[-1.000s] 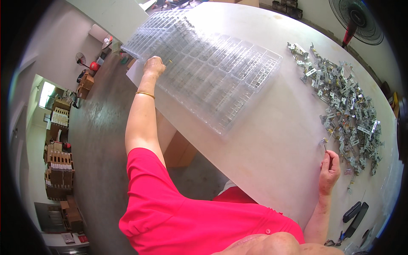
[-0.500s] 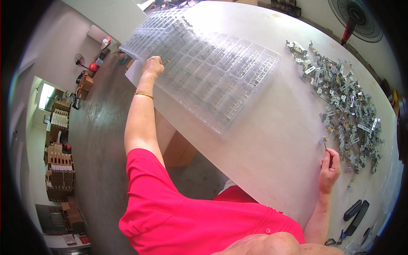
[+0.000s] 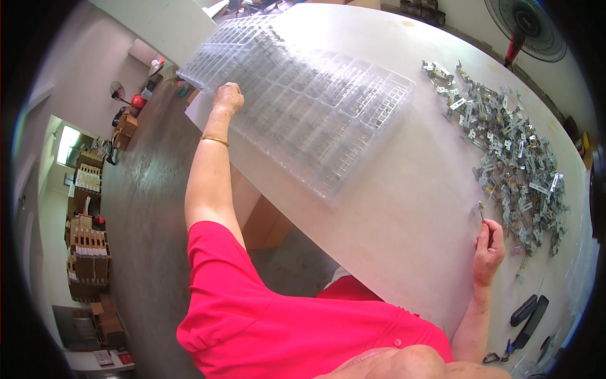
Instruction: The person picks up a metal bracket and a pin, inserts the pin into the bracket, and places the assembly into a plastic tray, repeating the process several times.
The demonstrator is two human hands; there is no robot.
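Observation:
My left hand (image 3: 228,98) is closed above the left side of the clear plastic compartment trays (image 3: 328,120). Whatever its fingers hold, if anything, is hidden. Rows of small metal parts show through the trays' walls. At the right, my right hand (image 3: 489,256) pinches a thin dark rod (image 3: 482,216) between thumb and fingers. The rod points up toward a small part beside a loose heap of metal bracket-like pieces (image 3: 514,158); I cannot tell whether they touch.
On the right edge of the white table (image 3: 404,240) lie a black-handled tool (image 3: 531,322) and a dark oblong object (image 3: 523,311). A black fan (image 3: 527,28) stands beyond the table. Cardboard boxes (image 3: 91,246) are stacked along the left wall.
A small yellowish piece seen just past my left fingers is no longer visible. My left hand has shifted very slightly; the right hand stays nearly in place with the rod.

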